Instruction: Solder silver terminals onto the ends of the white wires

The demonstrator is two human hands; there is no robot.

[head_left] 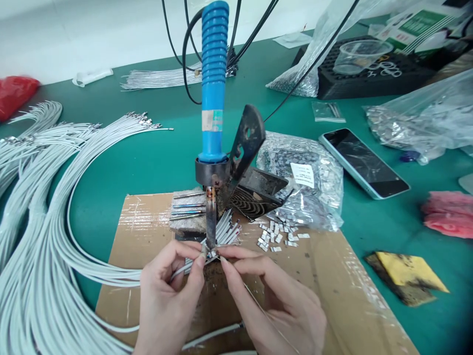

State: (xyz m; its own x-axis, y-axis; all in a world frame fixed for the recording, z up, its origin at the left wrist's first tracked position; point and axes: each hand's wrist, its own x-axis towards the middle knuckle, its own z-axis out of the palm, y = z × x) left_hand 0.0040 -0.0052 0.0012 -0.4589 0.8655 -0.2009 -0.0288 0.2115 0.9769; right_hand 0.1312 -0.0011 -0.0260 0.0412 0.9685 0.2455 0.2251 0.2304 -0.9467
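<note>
A blue-handled soldering iron (214, 84) stands upright in a rusty metal stand (248, 135), tip down. At the tip, my left hand (172, 296) is closed in a pinch on a white cable (179, 271), whose end lies near a small metal tab (212, 254). My right hand (275, 301) pinches a thin solder wire (263, 311), which trails down across the fingers. Fingertips of both hands almost meet under the tip and partly hide the joint. More white cable ends (227, 231) lie just behind it.
Bundled white cables (55, 256) fill the left side. Loose metal tabs (275, 235) are scattered on the cardboard (325, 276). A bubble-wrap bag (321, 192), a phone (364, 162) and a yellow sponge (410, 271) lie to the right. A black foam tray (336, 86) sits behind.
</note>
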